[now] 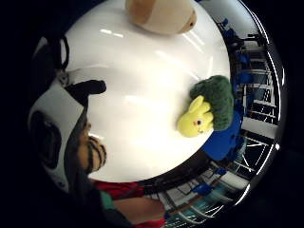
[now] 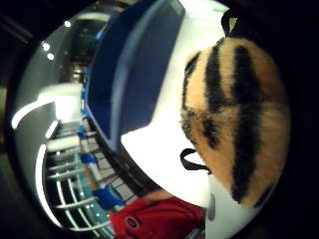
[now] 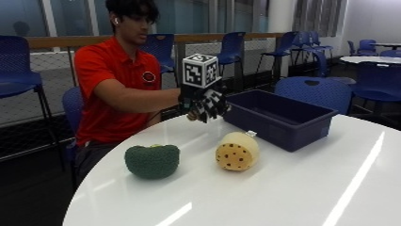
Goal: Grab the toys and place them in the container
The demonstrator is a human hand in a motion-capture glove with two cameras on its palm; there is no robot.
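Observation:
My gloved right hand (image 3: 192,100) is raised above the white round table (image 3: 294,188), just left of the dark blue container (image 3: 282,117). It grips an orange plush toy with black stripes (image 3: 210,107), which fills much of the thumb side palm view (image 2: 239,114) and shows at the palm's edge (image 1: 93,155). The container's wall (image 2: 134,64) lies close beside the toy. A green broccoli plush (image 3: 152,161) sits on the table with a yellow bunny plush (image 1: 195,119) against it. A tan plush cylinder with dots (image 3: 237,150) lies between the broccoli and the container.
Blue chairs (image 3: 313,89) stand behind the container and along the railing. A second white table (image 3: 376,59) is at the back right. The near half of the table shows bare white surface.

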